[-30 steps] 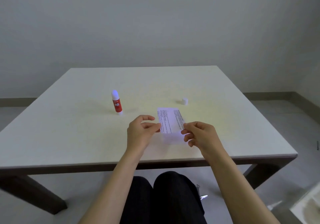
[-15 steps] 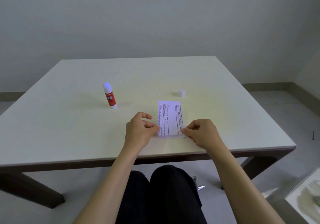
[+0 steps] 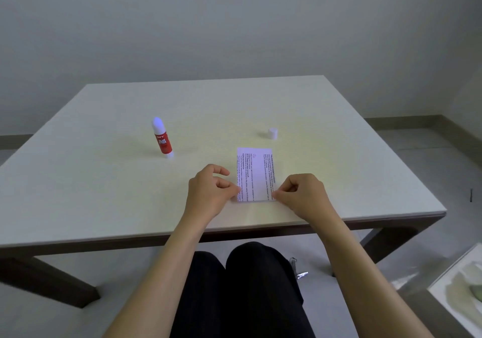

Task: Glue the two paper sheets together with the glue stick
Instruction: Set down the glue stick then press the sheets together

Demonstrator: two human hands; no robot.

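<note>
A small printed paper sheet (image 3: 257, 174) lies flat on the white table (image 3: 104, 181), near its front edge. Whether a second sheet lies under it I cannot tell. My left hand (image 3: 211, 191) pinches the sheet's near left corner with thumb and forefinger. My right hand (image 3: 303, 194) pinches the near right corner the same way. A red glue stick (image 3: 162, 139) stands upright and uncapped to the left, well apart from my hands. Its white cap (image 3: 272, 133) stands just beyond the sheet's far right corner.
The table's front edge runs just below my hands, with my legs in dark trousers (image 3: 245, 290) under it. A grey wall stands behind the table. A pale object (image 3: 461, 290) sits on the floor at the lower right.
The sheet was held tilted above the table a second ago and now lies flat on it. Both hands came down with it, still holding its near corners.
</note>
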